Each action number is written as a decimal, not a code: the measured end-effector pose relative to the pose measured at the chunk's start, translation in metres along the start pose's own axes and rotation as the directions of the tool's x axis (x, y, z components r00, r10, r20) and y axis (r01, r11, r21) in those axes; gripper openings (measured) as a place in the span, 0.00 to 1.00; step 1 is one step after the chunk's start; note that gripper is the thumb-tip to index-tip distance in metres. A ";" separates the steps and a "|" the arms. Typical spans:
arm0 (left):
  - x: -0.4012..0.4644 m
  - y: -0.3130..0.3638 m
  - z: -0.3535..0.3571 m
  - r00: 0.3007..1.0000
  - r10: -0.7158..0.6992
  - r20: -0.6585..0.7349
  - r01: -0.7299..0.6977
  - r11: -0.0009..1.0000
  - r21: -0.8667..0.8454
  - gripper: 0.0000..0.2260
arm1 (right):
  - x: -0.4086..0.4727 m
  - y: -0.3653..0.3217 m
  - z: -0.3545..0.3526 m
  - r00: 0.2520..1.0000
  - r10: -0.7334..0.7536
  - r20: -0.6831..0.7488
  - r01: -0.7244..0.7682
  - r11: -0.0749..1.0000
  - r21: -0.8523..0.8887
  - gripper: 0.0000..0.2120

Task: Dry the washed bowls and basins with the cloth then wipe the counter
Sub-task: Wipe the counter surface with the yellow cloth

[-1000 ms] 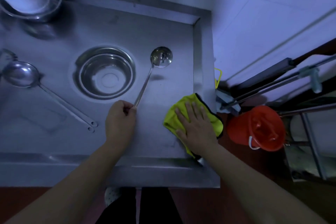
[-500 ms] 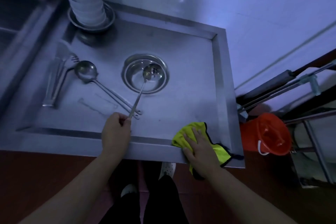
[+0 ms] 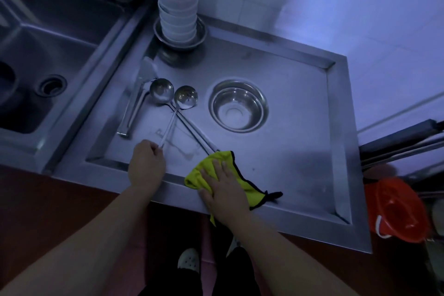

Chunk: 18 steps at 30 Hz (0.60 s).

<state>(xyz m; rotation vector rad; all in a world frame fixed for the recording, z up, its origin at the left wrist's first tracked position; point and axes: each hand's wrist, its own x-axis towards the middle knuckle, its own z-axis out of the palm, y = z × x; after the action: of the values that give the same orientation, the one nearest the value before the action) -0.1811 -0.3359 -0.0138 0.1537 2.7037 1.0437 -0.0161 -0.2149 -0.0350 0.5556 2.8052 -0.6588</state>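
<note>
My right hand (image 3: pixel 223 187) lies flat with straight fingers on a yellow cloth (image 3: pixel 249 190) at the front edge of the steel counter (image 3: pixel 300 151). My left hand (image 3: pixel 146 166) pinches the handle end of a steel ladle (image 3: pixel 186 98), whose bowl rests beside a second ladle (image 3: pixel 161 90); their handles cross. A steel bowl (image 3: pixel 237 106) stands upright in the middle of the counter. At the back, a tall stack of white bowls (image 3: pixel 177 5) sits in a steel basin (image 3: pixel 203 33).
Steel tongs (image 3: pixel 134 108) lie left of the ladles. A deep sink (image 3: pixel 50 55) with a drain is at the left. An orange bucket (image 3: pixel 396 214) stands on the floor at the right, beside metal bars (image 3: pixel 403 144). My feet show below the counter edge.
My left hand has carried the ladle from right of the steel bowl, over it, to the left beside the other ladle. My right hand slid the cloth along the counter's front.
</note>
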 end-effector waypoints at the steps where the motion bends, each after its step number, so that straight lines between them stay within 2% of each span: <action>1: 0.005 -0.001 0.000 1.000 0.009 0.003 -0.009 1.000 0.004 0.05 | 0.003 -0.001 0.000 1.000 -0.018 0.000 0.018 1.000 -0.005 0.26; 6: 0.017 -0.007 0.002 0.999 0.025 0.026 -0.027 0.996 0.081 0.05 | 0.008 0.004 -0.005 0.989 -0.136 0.049 0.134 0.990 0.045 0.24; 11: 0.021 -0.008 0.001 0.998 0.029 0.059 -0.038 0.986 0.164 0.06 | 0.001 0.013 -0.010 0.985 -0.157 0.067 0.150 0.984 0.098 0.23; 15: 0.019 -0.002 -0.007 0.991 0.036 0.128 -0.063 0.975 0.211 0.09 | -0.018 0.027 -0.017 0.995 -0.092 0.039 0.088 0.992 0.087 0.23; 18: 0.002 0.005 -0.012 0.975 0.218 0.030 -0.217 0.927 0.307 0.15 | -0.041 0.041 -0.022 1.000 0.009 -0.001 -0.008 0.998 0.064 0.23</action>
<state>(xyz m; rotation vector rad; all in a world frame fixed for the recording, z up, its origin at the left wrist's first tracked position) -0.1858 -0.3398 -0.0027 0.5182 2.8875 0.6612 0.0348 -0.1838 -0.0204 0.5796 2.7900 -0.7496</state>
